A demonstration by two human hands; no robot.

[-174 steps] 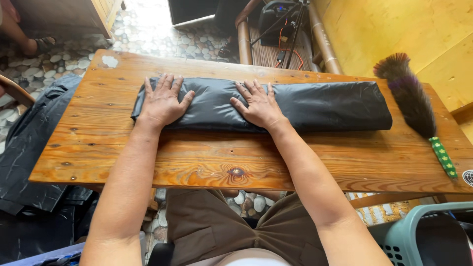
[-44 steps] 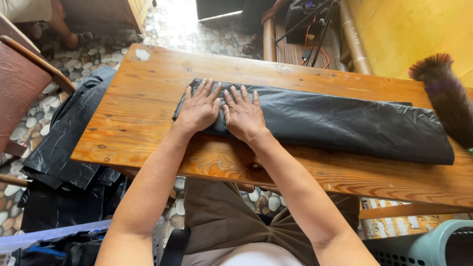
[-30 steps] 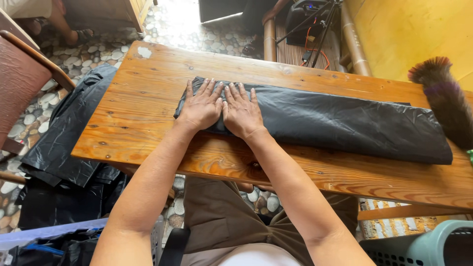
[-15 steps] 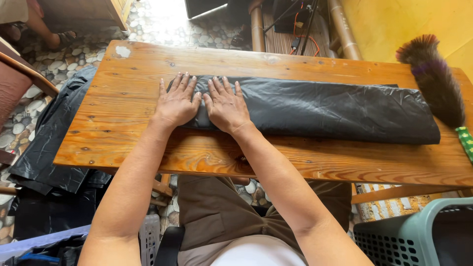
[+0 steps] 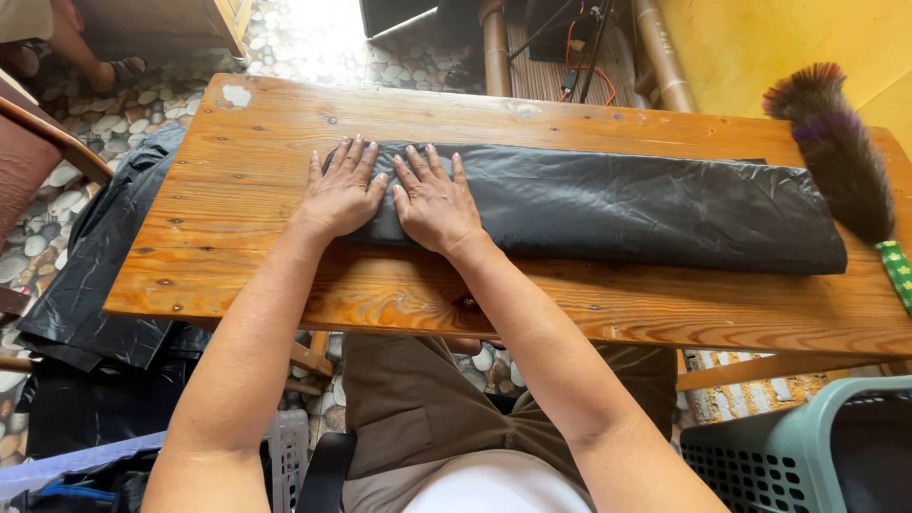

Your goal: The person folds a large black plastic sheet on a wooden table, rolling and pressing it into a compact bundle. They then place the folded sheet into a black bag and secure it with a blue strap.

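Head view: left hand point(image 5: 344, 193) and right hand point(image 5: 435, 199) both flat, palms down, fingers spread, side by side and nearly touching, pressing on the left end of a long folded black plastic sheet point(image 5: 627, 204); neither hand is clenched or grasping anything. The sheet lies lengthwise across the middle of the varnished wooden plank surface point(image 5: 237, 247), from left of centre almost to the right edge, with bare wood along both the near and far edges.

A feather duster with brown and purple plumes and a green patterned handle point(image 5: 841, 157) lies at the right edge of the surface, its plumes just beside the sheet's right end; nothing stands between the hands and the sheet. More crumpled black plastic sheeting point(image 5: 90, 275) hangs off the left edge of the surface down to the floor.

A grey-green perforated plastic basket point(image 5: 788, 456) sits below the near right corner, its inside dark, contents unclear. A white perforated plastic crate point(image 5: 285, 456) shows under the near left side, contents hidden.

The floor is pebble-set stone point(image 5: 304, 38). A yellow wall point(image 5: 788, 38) rises past the far right corner, with bamboo poles point(image 5: 655, 47) and cables beside it. Another person's sandalled foot point(image 5: 114, 68) shows at far left. A brown chair point(image 5: 28, 152) is at left.
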